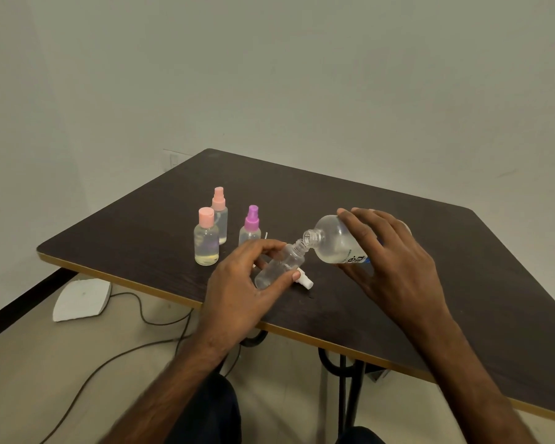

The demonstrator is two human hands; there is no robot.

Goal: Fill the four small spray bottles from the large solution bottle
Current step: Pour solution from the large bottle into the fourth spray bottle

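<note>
My left hand [247, 283] grips a small clear spray bottle [279, 265], uncapped and tilted with its neck up to the right. My right hand [388, 261] holds the large clear solution bottle [334, 240] tipped on its side, its open mouth touching the small bottle's neck. A white spray cap [305, 281] lies on the table just right of my left thumb. Three capped small bottles stand at the back left: two with pink caps [206, 241] [220, 216] and one with a purple cap [250, 227], all holding clear liquid.
The dark wooden table [446, 299] has a light edge running diagonally across the front. Below it on the floor lie a white pad [82, 299] and cables [141, 344]. A plain wall stands behind. My knees show at the bottom.
</note>
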